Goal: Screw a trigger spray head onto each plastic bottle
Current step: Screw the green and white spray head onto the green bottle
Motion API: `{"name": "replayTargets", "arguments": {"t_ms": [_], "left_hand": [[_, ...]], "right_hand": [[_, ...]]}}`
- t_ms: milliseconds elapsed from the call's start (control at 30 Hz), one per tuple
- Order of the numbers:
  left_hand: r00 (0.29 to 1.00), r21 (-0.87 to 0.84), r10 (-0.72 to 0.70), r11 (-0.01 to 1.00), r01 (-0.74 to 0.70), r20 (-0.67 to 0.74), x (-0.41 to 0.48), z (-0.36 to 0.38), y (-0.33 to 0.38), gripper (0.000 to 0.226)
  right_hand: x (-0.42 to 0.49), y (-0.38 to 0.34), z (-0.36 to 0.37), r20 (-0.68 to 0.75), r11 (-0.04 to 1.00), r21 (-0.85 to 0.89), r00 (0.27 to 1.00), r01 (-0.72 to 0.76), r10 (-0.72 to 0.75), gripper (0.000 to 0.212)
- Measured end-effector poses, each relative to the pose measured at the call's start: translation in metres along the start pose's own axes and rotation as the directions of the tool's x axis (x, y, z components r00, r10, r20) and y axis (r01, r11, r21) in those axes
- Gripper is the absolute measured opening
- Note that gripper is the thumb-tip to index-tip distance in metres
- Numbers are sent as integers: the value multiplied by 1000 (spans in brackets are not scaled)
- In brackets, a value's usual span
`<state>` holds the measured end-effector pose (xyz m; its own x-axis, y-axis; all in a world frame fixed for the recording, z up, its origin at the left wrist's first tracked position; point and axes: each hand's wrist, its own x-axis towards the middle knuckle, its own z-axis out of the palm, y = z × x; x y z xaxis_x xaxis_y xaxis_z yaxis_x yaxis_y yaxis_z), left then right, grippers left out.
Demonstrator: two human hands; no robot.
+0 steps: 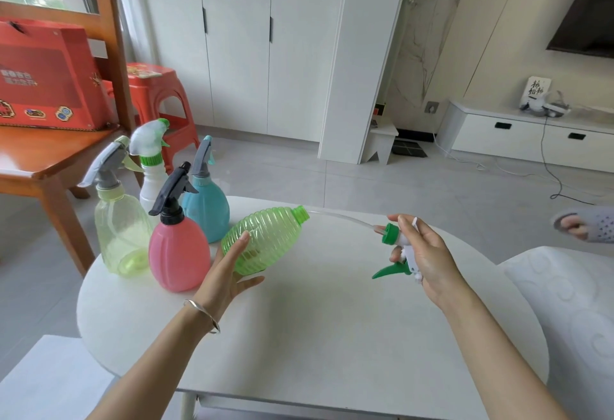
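Note:
My left hand (229,270) holds a ribbed green plastic bottle (265,237) by its base, tilted on its side above the white table (315,336), its open threaded neck pointing right. My right hand (425,253) grips a white trigger spray head (398,253) with a green collar and green lever. Its clear dip tube (342,217) reaches left, and the tube's end is at the bottle's neck. The head is apart from the bottle's neck.
At the table's left stand a pale yellow bottle (121,223), a pink bottle (177,247), a blue bottle (206,207) and a white bottle (151,170), each with a spray head on. A wooden chair (50,154) with a red box sits left. Another person's foot (584,223) is at the right.

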<state>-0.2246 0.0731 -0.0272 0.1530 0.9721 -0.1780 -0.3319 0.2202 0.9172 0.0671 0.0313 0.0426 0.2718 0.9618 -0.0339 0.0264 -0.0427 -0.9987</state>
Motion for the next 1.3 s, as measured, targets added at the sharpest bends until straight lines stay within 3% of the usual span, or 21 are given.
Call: {"name": "replayTargets", "arguments": {"t_ms": [133, 300, 400, 567, 733, 900, 1100, 1200, 1300], "left_hand": [[999, 78, -9, 997, 6, 50, -3, 2, -1, 55], [990, 179, -43, 984, 18, 137, -11, 10, -7, 67], [989, 198, -46, 980, 17, 141, -13, 15, -9, 63], [991, 186, -66, 982, 44, 117, -13, 12, -7, 63], [973, 167, -154, 978, 125, 174, -12, 13, -7, 70], [984, 226, -102, 972, 66, 149, -11, 13, -3, 84], [986, 275, 54, 957, -95, 155, -18, 13, -2, 67], [966, 341, 111, 921, -187, 232, -19, 7, -1, 88], [947, 255, 17, 961, -103, 321, -21, 8, -2, 110]], "right_hand": [[-1, 2, 2, 68, 998, -43, 997, -44, 47, 19], [-6, 13, 22, 211, 994, -28, 971, -104, 108, 22], [-9, 15, 34, 232, 985, -133, 963, -106, 135, 27], [-9, 18, 35, 300, 978, -211, 952, 2, 62, 33], [-10, 11, 38, 231, 982, -89, 962, 169, -145, 26], [-12, 4, 31, 343, 930, -242, 921, 276, -184, 24], [-13, 6, 34, 329, 946, -247, 937, 208, -120, 24], [-13, 6, 35, 324, 963, -233, 945, 132, -50, 26], [-13, 7, 36, 331, 958, -259, 943, 120, -29, 28]]}}
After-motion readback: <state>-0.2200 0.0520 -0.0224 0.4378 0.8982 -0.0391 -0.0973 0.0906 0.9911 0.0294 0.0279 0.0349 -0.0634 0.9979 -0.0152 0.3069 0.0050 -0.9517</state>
